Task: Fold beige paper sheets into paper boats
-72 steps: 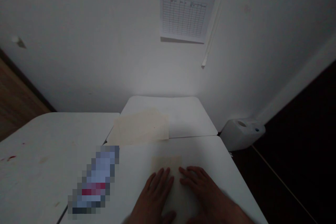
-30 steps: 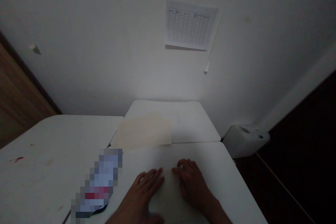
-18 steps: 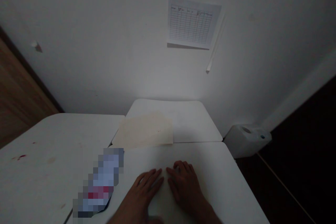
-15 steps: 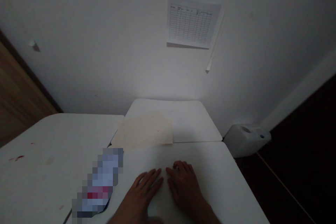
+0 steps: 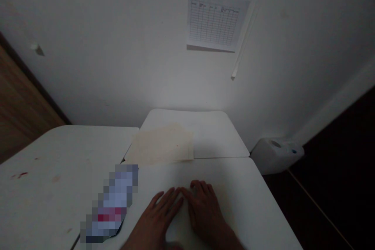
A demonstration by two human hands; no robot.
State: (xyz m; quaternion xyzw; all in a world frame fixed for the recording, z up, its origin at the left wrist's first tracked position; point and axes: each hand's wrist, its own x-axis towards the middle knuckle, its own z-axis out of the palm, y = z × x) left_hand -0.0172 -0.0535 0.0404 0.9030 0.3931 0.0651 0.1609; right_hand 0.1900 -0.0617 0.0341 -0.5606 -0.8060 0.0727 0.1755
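Note:
On the white table (image 5: 252, 203), my left hand (image 5: 161, 213) lies palm down with its fingers spread and holds nothing. Beside it rests my right hand (image 5: 205, 207), also palm down, its fingers apart and somewhat bent, with nothing visible in its grasp. Their fingertips come together near the middle and seem to touch. Left of my left hand is a flat, dark-edged object (image 5: 114, 199) whose surface is pixelated, so I cannot make out its kind. Beyond the hands lies a thin beige sheet (image 5: 164, 146) across a seam of the tabletop.
Another white tabletop (image 5: 67, 156) with reddish marks adjoins on the left. A printed table on paper (image 5: 213, 23) and a thin white strip (image 5: 243, 50) are on the wall. A whitish plastic container (image 5: 272, 158) stands at the right, beside dark floor.
My right hand has shifted slightly left, and its fingertips now meet those of my left hand. The left hand stays nearly still. The view has tilted very slightly.

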